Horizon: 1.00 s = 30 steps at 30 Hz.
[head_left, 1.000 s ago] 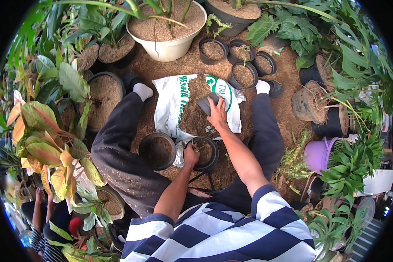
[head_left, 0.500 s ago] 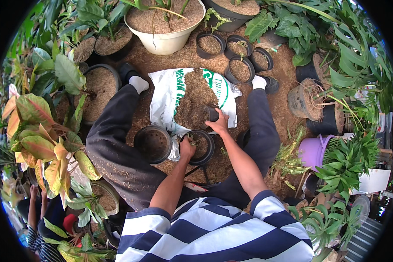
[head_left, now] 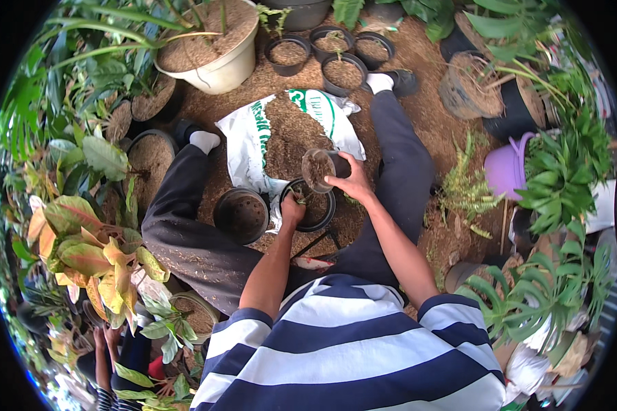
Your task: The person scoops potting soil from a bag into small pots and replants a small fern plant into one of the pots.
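Soil fills a small cup (head_left: 318, 168) that the right hand (head_left: 351, 182) grips with curled fingers, tipped over a black pot (head_left: 309, 205) between the person's legs. The left hand (head_left: 292, 208) reaches into that pot, fingers closed on a small plant, it seems. Tipped too fast, the soil could spill past the rim or bury the plant. An empty pot (head_left: 241, 215) sits just beside, and a white soil bag (head_left: 281, 133) lies open behind
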Available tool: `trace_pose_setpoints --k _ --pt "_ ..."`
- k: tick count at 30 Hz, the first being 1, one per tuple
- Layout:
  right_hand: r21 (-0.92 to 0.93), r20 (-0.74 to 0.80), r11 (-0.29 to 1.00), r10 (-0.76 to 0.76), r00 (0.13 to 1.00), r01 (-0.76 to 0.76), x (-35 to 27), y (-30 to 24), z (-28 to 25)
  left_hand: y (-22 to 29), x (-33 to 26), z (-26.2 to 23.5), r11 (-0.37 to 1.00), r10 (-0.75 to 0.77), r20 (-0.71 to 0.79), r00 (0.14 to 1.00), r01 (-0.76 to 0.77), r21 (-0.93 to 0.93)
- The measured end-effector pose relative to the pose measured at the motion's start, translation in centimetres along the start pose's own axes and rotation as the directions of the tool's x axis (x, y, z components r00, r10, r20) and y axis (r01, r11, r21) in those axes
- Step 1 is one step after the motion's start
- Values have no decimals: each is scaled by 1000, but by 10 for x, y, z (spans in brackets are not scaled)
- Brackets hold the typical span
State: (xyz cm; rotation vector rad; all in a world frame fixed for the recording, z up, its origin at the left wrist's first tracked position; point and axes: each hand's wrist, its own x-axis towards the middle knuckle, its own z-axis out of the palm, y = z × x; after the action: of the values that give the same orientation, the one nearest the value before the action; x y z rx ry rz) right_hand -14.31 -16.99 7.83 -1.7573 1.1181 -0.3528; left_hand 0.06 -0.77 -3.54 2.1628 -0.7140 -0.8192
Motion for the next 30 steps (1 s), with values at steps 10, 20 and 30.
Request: trace_pose_setpoints --k 10,20,30 --pt "-136 8 991 -4 1000 5 -33 -4 -9 8 -11 -16 999 35 153 988 -36 5" --pt "-148 -18 986 -83 996 80 -32 -6 -14 -21 -13 -13 992 46 148 988 -27 -124" --pt "-139 -6 989 -50 999 49 -29 -6 -19 -18 -12 -2 992 27 134 991 -10 -128"
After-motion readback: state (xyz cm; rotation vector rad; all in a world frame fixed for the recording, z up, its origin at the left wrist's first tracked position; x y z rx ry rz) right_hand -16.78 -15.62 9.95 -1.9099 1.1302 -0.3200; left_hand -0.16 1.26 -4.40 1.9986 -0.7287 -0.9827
